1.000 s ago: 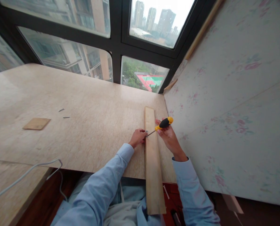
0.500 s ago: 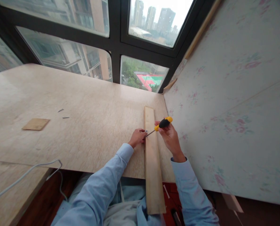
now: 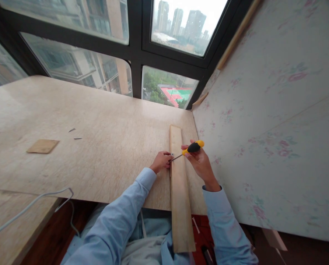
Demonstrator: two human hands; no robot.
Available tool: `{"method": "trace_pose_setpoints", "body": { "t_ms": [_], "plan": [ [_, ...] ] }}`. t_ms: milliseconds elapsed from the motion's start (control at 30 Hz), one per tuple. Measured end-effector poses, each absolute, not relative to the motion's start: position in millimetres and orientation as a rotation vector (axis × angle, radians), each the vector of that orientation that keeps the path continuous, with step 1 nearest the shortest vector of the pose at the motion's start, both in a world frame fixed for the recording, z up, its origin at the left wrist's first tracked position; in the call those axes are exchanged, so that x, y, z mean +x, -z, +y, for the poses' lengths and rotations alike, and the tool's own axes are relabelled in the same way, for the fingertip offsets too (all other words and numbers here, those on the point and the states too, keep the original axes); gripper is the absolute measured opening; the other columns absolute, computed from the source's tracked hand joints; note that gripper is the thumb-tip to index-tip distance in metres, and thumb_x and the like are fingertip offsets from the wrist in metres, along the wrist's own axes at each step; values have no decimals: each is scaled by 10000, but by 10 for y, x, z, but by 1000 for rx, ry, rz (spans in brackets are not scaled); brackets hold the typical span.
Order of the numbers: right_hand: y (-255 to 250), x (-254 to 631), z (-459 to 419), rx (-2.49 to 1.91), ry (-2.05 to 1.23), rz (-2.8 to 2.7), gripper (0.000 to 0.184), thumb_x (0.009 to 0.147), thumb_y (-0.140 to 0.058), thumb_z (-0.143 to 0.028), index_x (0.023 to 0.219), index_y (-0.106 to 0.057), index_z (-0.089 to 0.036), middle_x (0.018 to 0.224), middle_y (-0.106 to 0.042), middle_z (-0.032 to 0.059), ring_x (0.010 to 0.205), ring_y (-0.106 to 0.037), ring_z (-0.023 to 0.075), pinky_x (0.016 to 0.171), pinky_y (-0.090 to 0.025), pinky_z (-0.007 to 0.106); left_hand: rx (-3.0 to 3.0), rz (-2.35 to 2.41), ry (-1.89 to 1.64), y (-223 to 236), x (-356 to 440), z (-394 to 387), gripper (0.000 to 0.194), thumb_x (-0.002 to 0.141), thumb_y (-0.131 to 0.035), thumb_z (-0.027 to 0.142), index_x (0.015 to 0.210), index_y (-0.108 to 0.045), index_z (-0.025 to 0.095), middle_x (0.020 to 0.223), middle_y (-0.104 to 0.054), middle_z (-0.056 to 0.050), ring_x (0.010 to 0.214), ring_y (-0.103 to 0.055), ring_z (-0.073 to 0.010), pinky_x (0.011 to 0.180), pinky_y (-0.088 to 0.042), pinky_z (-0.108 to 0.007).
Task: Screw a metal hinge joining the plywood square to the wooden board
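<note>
A long wooden board (image 3: 181, 198) lies across the stone-look sill, its near end reaching out over my lap. My right hand (image 3: 201, 163) is closed around a yellow-and-black screwdriver (image 3: 193, 147), above the board's right side. The screwdriver's shaft slants down and left to the board's left edge. There my left hand (image 3: 162, 161) is closed, fingertips pressed at that edge around the tip. A small shiny metal piece (image 3: 172, 154) shows by those fingertips; its kind and most of it are hidden.
A thin square wooden piece (image 3: 43, 146) and two small dark slivers (image 3: 77, 138) lie on the sill (image 3: 106, 129) to the left. A white cable (image 3: 37, 198) hangs over the near-left edge. A flowered wall (image 3: 275, 140) stands close on the right; dark-framed windows (image 3: 136, 55) rise behind.
The screwdriver's handle and my right hand have shifted slightly right and down. My left hand and the board stay nearly where they were.
</note>
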State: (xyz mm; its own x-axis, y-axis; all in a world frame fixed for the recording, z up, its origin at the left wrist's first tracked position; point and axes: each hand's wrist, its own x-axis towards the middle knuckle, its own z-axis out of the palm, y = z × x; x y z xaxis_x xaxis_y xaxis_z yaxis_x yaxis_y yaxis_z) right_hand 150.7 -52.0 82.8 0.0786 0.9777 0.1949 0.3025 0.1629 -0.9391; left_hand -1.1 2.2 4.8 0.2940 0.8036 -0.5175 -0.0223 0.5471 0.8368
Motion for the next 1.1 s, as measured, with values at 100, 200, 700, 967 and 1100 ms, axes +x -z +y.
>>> {"method": "trace_pose_setpoints", "body": {
  "t_ms": [100, 200, 700, 967, 1100],
  "plan": [
    [-827, 1512, -500, -1591, -465, -1392, 755, 668, -745, -594, 1254, -515, -176, 1041, -685, 128, 938, -652, 292, 894, -506, 504, 818, 1124, -657, -67, -28, 16, 316, 746, -752, 254, 985, -595, 117, 677, -633, -27, 524, -592, -108, 497, -462, -210],
    [-770, 1492, -487, -1524, -456, -1422, 677, 731, -694, -595, 1235, -498, -186, 1146, -633, 142, 1011, -626, 272, 924, -494, 476, 825, 1128, -659, -59, -27, 13, 283, 756, -740, 247, 962, -601, 113, 655, -625, -23, 509, -580, -103, 492, -462, -211],
    [-790, 1484, -493, -1406, -595, -1437, 655, 775, -664, -566, 1295, -471, -217, 1221, -626, 131, 1081, -620, 255, 954, -492, 449, 855, 1133, -678, 18, -12, 29, 269, 747, -737, 246, 952, -627, 110, 714, -646, -46, 536, -597, -112, 502, -470, -218],
    [-863, 1477, -522, -1590, -461, -1401, 769, 677, -739, -593, 1287, -515, -183, 989, -705, 115, 883, -670, 291, 870, -525, 505, 876, 1148, -673, 41, -6, 31, 312, 739, -754, 271, 977, -630, 112, 734, -664, -53, 567, -613, -119, 521, -482, -216],
    [-842, 1470, -489, -1473, -509, -1422, 819, 696, -717, -604, 1345, -440, -187, 1165, -646, 150, 1003, -646, 281, 926, -505, 479, 875, 1140, -677, 43, -3, 29, 295, 751, -745, 266, 972, -636, 104, 704, -651, -48, 552, -599, -109, 510, -470, -203]
  ]
}}
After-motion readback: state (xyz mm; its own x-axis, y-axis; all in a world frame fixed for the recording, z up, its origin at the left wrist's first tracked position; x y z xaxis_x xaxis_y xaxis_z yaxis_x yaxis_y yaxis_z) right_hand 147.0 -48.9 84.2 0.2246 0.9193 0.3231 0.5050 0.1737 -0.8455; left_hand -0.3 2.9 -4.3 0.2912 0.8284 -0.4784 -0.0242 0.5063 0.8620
